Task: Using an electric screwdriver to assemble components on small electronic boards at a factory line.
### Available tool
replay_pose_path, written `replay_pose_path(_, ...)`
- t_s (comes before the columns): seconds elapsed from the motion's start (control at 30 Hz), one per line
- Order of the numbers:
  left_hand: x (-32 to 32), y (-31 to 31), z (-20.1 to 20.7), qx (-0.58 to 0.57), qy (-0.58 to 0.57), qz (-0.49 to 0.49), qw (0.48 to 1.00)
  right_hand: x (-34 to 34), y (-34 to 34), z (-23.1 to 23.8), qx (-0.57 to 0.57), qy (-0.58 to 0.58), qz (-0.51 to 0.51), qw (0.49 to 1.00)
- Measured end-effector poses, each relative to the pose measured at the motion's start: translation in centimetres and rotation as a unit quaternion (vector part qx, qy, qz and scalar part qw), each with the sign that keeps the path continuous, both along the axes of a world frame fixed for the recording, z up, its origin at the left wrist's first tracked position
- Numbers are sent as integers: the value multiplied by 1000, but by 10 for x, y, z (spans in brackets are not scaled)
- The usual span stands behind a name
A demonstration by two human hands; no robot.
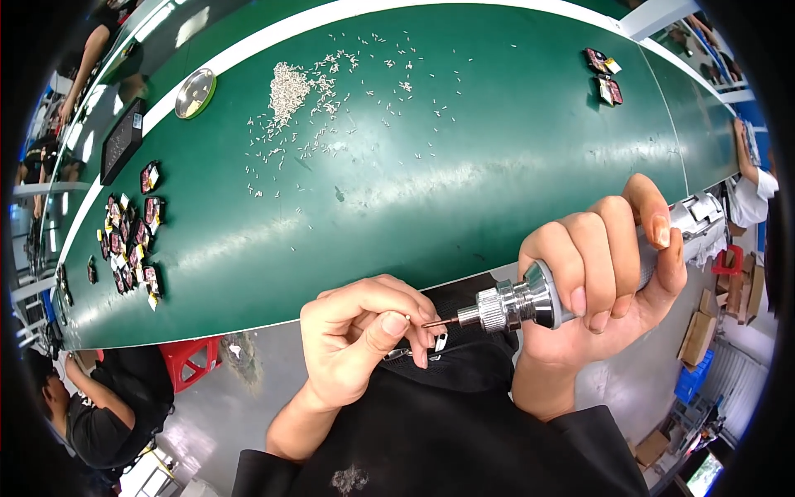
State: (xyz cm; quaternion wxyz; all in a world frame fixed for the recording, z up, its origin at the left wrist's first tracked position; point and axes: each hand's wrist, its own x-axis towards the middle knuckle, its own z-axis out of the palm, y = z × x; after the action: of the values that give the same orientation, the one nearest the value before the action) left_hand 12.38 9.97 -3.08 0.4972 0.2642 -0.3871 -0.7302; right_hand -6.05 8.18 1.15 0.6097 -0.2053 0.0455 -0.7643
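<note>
My right hand is wrapped round a silver, pen-like powered screwdriver, its thin bit pointing left. Closed in a pinch, my left hand is just left of the bit tip. A tiny pale screw-like piece shows at the thumb tip. Below the fingers, a small dark part with a white piece juts out, mostly hidden by the hand. The bit reaches the left fingertips; I cannot tell whether it touches the part.
A heap of tiny silver screw-like pieces spreads across the green table. Small black-and-red parts with white and yellow bits cluster at left; similar ones lie far right. A round dish and black tray stand far left. Other people sit nearby.
</note>
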Motion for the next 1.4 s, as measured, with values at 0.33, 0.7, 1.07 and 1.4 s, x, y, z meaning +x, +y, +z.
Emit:
replay_pose_path(0.33,-3,-1,5,-36,-42,-4,998,0,2,-4,-13,24,-7,1000)
replay_pose_path(0.7,-28,-16,4,-292,-302,42,907,-27,7,-18,-16,122,-27,992)
replay_pose_path(1.07,-77,-49,25,-352,-290,-133,880,-72,26,-27,58,-1,-118,991)
replay_pose_path(1.4,-229,-168,12,-640,-450,-21,622,-109,44,-31,116,-53,-225,966)
